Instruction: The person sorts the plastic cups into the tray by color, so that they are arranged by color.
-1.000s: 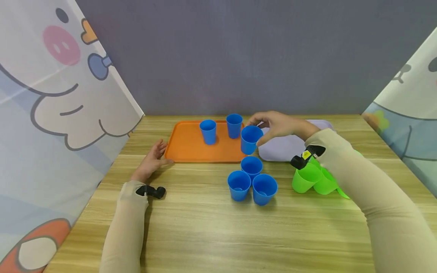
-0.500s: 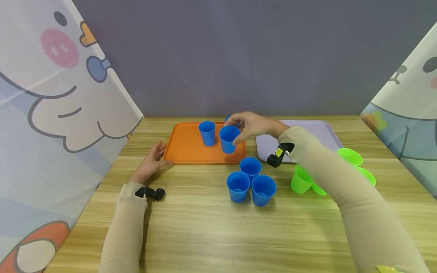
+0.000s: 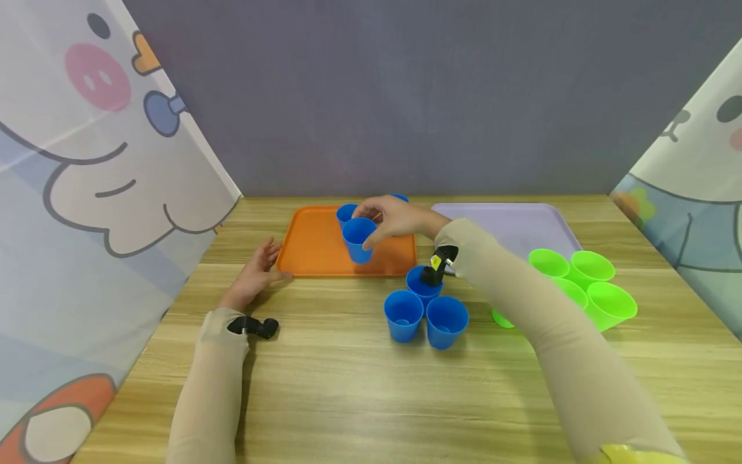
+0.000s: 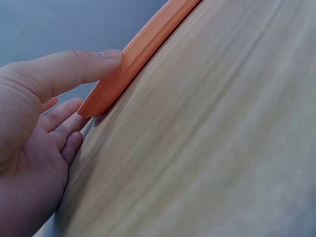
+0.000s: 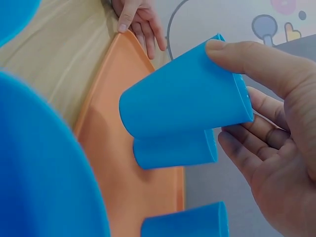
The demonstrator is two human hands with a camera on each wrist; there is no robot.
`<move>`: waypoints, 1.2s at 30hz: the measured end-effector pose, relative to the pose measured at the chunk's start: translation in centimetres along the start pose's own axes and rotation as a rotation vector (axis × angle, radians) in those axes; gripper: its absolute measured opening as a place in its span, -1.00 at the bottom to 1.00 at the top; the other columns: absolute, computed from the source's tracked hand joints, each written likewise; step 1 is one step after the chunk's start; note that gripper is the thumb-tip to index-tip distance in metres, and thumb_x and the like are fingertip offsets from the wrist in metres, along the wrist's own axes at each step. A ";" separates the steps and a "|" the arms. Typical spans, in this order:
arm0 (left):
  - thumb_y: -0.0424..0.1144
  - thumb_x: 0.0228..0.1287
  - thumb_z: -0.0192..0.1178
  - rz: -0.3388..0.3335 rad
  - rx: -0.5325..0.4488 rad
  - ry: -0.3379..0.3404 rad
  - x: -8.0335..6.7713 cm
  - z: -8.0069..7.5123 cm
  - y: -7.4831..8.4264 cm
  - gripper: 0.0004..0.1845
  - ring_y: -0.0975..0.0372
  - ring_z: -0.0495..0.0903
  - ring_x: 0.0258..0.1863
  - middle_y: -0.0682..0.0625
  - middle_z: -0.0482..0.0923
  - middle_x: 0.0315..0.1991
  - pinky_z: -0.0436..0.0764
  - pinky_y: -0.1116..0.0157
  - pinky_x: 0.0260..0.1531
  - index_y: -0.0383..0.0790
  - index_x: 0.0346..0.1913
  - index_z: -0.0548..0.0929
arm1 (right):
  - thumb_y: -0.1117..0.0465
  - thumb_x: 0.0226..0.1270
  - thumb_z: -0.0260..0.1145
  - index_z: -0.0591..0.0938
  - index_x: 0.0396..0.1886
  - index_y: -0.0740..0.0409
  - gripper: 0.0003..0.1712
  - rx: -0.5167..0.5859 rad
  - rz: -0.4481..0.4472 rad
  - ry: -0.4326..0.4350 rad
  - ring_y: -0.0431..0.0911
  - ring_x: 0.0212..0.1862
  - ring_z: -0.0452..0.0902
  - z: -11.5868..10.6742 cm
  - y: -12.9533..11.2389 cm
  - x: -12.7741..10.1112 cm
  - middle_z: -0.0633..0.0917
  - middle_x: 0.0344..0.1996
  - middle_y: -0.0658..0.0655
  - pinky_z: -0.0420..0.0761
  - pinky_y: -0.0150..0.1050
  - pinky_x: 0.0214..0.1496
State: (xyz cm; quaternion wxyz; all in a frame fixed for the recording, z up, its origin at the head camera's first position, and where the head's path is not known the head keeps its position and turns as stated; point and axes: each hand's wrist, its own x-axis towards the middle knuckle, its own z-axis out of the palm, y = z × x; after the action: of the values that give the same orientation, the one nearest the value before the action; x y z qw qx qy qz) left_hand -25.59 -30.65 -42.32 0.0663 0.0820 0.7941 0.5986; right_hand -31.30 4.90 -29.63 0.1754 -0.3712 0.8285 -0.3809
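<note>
My right hand (image 3: 397, 216) pinches a blue cup (image 3: 358, 241) at its rim, thumb on the near side, over the orange tray (image 3: 307, 248). In the right wrist view the held cup (image 5: 182, 94) overlaps a second blue cup (image 5: 177, 154) on the tray; a third blue cup (image 5: 187, 222) stands farther along. From the head, that third cup is mostly hidden behind the right hand. My left hand (image 3: 255, 274) is at the tray's front left corner. Seen from the left wrist, its thumb (image 4: 84, 71) rests on the tray rim, other fingers loosely extended beside the corner.
Three blue cups (image 3: 403, 316) stand grouped on the wooden table (image 3: 324, 386) in front of the trays. A lilac tray (image 3: 510, 225) lies right of the orange one. Several green cups (image 3: 608, 303) are at the right, partly behind the right sleeve. A grey panel (image 3: 371, 96) rises behind.
The right hand has carried the blue cup leftward from the orange tray's right edge to over its middle, in front of a standing cup. The left hand has stayed at the tray corner.
</note>
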 end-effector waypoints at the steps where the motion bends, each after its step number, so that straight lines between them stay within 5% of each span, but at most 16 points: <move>1: -0.61 0.21 0.25 0.000 0.001 -0.001 0.0 0.0 0.0 0.12 -0.15 -0.09 0.52 -0.33 -0.16 0.56 -0.06 -0.07 0.47 -0.34 0.56 -0.37 | 0.23 0.02 0.59 0.57 0.16 0.23 -0.34 0.008 -0.001 -0.003 -0.02 0.10 0.48 0.2 0.0 0.3 0.64 0.01 0.12 0.45 -0.04 0.30; 13: -0.59 0.22 0.27 0.005 -0.012 -0.006 0.1 -0.4 -0.2 0.13 -0.14 -0.08 0.52 -0.32 -0.14 0.56 -0.06 -0.08 0.47 -0.31 0.57 -0.38 | 0.20 0.07 0.59 0.56 0.16 0.16 -0.36 0.038 0.041 0.008 -0.06 0.05 0.48 2.6 -1.3 2.9 0.63 0.01 0.07 0.55 -0.23 0.11; 25: -0.59 0.23 0.26 -0.009 -0.001 0.000 0.0 -0.3 0.1 0.12 -0.14 -0.08 0.53 -0.31 -0.15 0.57 -0.06 -0.07 0.47 -0.30 0.58 -0.37 | 0.18 0.05 0.59 0.59 0.13 0.17 -0.38 0.090 0.088 0.112 -0.06 -0.02 0.54 4.5 -1.4 5.6 0.65 -0.02 0.09 0.55 -0.22 0.07; 36: -0.59 0.23 0.26 0.001 -0.006 -0.006 0.0 -0.4 -0.1 0.12 -0.15 -0.08 0.52 -0.32 -0.15 0.57 -0.06 -0.08 0.47 -0.31 0.57 -0.36 | 0.11 0.12 0.57 0.50 0.29 0.21 -0.25 0.062 0.177 0.185 -0.02 0.18 0.47 7.3 -2.2 7.1 0.56 0.21 0.15 0.53 -0.23 0.19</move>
State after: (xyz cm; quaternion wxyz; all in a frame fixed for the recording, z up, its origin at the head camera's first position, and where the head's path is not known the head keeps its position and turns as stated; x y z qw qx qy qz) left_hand -25.72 -31.01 -42.27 0.0689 0.0839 0.7922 0.6005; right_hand -30.82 -5.04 -32.76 0.1425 -0.2546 0.8584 -0.4218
